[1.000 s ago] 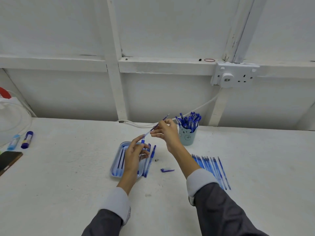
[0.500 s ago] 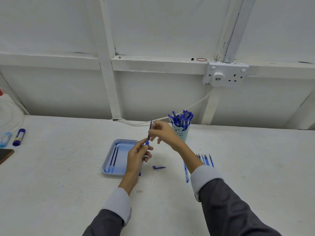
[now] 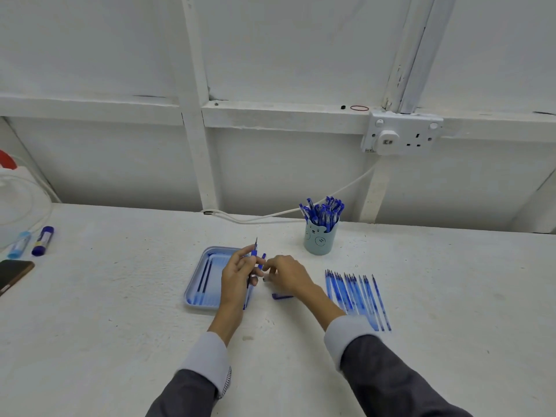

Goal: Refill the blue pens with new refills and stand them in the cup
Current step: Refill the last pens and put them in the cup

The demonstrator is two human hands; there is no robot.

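Observation:
My left hand (image 3: 239, 273) holds a blue pen (image 3: 254, 253) upright over the right edge of the pale blue tray (image 3: 195, 302), its refill tip sticking up. My right hand (image 3: 285, 275) hovers low over the table just right of it, fingers curled down near a small part; what they touch is hidden. A blue pen cap (image 3: 281, 296) lies under the right wrist. Several refills (image 3: 356, 293) lie in a row on the right. The teal cup (image 3: 320, 239) at the back stands full of several blue pens (image 3: 323, 210).
Two thin refills (image 3: 206, 275) lie in the tray. At the far left lie two glue sticks (image 3: 42, 236) and a dark phone (image 3: 13, 275). A white cable (image 3: 270, 215) runs along the wall to the socket (image 3: 403, 136).
My right hand let go of the refill's top and dropped to the table beside the cap. My left hand kept the pen and lowered it a little.

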